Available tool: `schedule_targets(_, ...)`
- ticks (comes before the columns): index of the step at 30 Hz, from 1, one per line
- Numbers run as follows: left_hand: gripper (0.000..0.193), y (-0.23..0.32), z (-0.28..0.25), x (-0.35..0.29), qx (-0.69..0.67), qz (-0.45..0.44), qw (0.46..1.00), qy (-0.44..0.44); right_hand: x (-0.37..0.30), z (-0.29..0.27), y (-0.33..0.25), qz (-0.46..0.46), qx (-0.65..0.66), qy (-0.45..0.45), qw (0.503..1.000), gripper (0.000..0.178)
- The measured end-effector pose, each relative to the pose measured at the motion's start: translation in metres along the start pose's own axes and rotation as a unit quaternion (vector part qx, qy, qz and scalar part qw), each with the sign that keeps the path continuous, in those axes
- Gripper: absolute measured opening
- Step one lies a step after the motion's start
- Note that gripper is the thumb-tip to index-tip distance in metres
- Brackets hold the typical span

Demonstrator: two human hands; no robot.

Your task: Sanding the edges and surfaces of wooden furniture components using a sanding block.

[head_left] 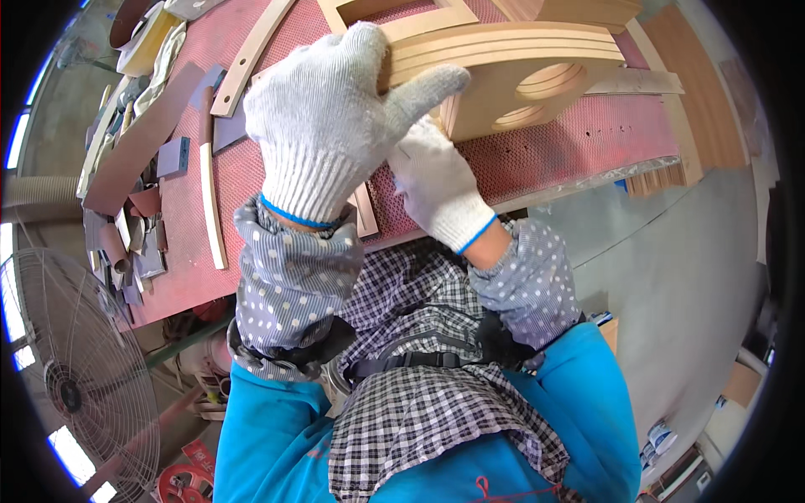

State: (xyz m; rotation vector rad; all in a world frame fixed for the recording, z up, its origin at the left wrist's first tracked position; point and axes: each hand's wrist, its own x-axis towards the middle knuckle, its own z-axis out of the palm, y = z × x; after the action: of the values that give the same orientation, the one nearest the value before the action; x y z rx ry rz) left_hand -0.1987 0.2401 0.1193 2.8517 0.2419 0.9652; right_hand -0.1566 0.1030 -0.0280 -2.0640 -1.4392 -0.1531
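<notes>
Two knitted work gloves on the job. Left hand (pixel 323 117) is at the left end of the layered wooden block (pixel 493 90), thumb stretched wide across its near side, other fingertips hidden; can't tell how far they close. Right hand (pixel 438 180) is at the block's lower left corner, below the left thumb; fingertips covered, so its closure can't be told either. Block is tilted over the red worktable (pixel 186 251), with two round cutouts in its face.

Containers: yellowish tub (pixel 138 57) at the worktable's far left corner, contents unclear, whitish cloth (pixel 168 54) beside it. Open rectangular wooden frame (pixel 432 22) lies on the worktable's far side.

Left part of the worktable: long brown strip (pixel 147 142), blue-grey pad (pixel 173 157), narrow pale wooden strip (pixel 211 201), drilled wooden strip (pixel 245 71). Wire-guard fan (pixel 71 386) left of the worktable; brown wooden panel (pixel 700 92) beyond its right end.
</notes>
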Motion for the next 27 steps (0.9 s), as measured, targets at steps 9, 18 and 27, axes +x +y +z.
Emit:
schedule_targets(9, 0.063, 0.000, -0.001, 0.000, 0.002, -0.011, 1.000, -0.007, 0.017, -0.016, -0.014, 0.156, 0.046, -0.220, 0.962, 0.061)
schedule_targets(18, 0.063, 0.004, -0.004, -0.002, 0.016, -0.010, 0.999, -0.028, -0.001, -0.009, -0.010, 0.050, -0.031, -0.092, 0.994, 0.070)
schedule_targets(27, 0.062, 0.002, -0.003, -0.001, 0.012, -0.007, 0.999, -0.033, -0.017, -0.013, -0.009, -0.007, -0.020, -0.004, 1.000, 0.069)
